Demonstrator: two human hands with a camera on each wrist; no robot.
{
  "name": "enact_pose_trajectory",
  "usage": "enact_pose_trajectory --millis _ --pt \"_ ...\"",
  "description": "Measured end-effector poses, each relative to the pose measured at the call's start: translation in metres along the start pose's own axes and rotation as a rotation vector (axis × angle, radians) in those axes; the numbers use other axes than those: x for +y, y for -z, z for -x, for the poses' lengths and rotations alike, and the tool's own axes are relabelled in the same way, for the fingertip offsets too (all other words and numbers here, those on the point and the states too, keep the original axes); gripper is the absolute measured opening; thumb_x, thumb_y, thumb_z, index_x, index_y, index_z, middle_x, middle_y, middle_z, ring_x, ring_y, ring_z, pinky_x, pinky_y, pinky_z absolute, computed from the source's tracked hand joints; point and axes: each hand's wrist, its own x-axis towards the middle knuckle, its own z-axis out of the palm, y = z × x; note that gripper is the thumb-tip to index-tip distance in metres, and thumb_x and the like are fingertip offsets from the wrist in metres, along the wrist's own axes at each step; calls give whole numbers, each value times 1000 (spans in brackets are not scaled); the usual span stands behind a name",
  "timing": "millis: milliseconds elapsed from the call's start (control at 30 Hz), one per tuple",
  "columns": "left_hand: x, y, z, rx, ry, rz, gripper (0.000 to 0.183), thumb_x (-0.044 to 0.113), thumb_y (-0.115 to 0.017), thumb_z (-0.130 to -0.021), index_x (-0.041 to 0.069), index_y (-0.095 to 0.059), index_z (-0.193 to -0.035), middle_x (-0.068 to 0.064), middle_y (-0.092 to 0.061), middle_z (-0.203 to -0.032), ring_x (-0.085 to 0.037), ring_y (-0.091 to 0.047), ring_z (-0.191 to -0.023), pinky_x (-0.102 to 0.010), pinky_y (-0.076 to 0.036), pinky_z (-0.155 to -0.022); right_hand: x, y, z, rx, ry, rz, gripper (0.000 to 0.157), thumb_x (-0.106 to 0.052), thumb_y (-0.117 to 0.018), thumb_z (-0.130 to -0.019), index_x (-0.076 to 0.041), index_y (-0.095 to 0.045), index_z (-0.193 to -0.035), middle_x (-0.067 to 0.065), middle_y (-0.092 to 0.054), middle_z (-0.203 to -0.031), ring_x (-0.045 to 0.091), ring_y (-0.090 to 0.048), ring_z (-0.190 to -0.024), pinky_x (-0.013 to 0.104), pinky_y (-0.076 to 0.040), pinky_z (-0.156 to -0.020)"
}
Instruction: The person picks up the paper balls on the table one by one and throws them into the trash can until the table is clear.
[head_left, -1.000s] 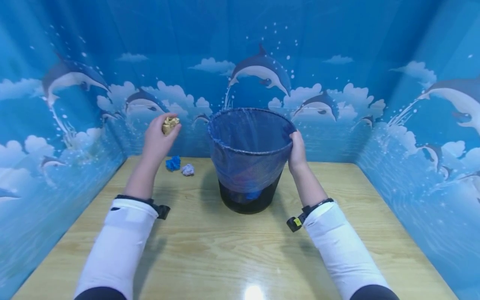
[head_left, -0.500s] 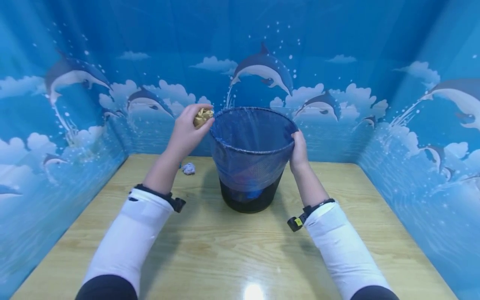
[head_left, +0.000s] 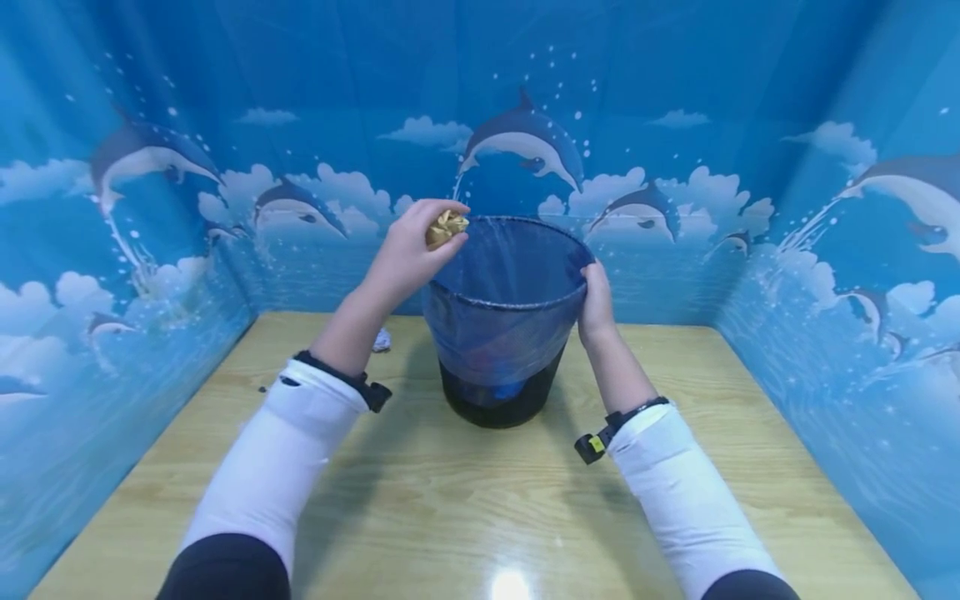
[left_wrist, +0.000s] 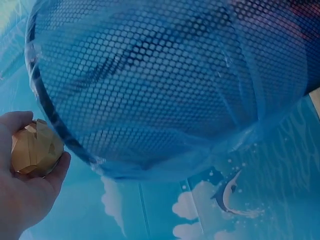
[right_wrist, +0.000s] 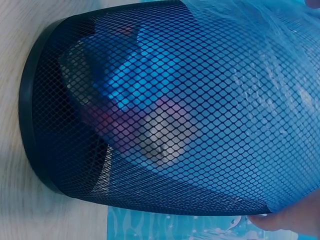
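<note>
A crumpled gold paper ball [head_left: 447, 227] is held between the thumb and fingers of my left hand [head_left: 412, 246], above the left rim of a black mesh wastebasket [head_left: 491, 410]. A translucent blue bag [head_left: 502, 333] lines the basket and folds over its rim. In the left wrist view the gold ball [left_wrist: 37, 148] is close by the rim. My right hand [head_left: 597, 302] grips the basket's right rim. Through the mesh in the right wrist view, crumpled blue paper [right_wrist: 145, 75] and a pale crumpled piece [right_wrist: 167, 132] show inside.
A white crumpled paper ball [head_left: 382, 340] lies on the wooden table [head_left: 450, 500], left of the basket and partly behind my left forearm. A small dark speck [head_left: 262, 389] is further left. Blue dolphin-print curtains [head_left: 420, 75] stand around the table.
My left hand has carried the gold paper ball rightward from above the left of the table to the basket rim. The blue ball on the table is now hidden behind my arm. The right hand stays put.
</note>
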Motion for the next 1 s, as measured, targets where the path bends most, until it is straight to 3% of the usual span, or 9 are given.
enact_pose_trajectory --millis 767,1000 --pt "16 -26 -23 -182 33 -95 37 29 -57 -97 22 -53 -133 -6 -51 -136 -20 -56 -102 -34 -51 -76 2 -1 -3 8 21 -19 67 -22 -24 -91 -6 -11 -155 8 -15 -161 23 -16 -148 38 -15 -120" --pt "16 -31 -24 -202 17 -106 38 27 -59 -96 20 -55 -133 -5 -50 -138 -22 -53 -116 -34 -52 -87 2 0 -2 5 14 -1 67 -24 -24 -92 -7 -12 -155 7 -16 -161 23 -16 -148 39 -13 -120"
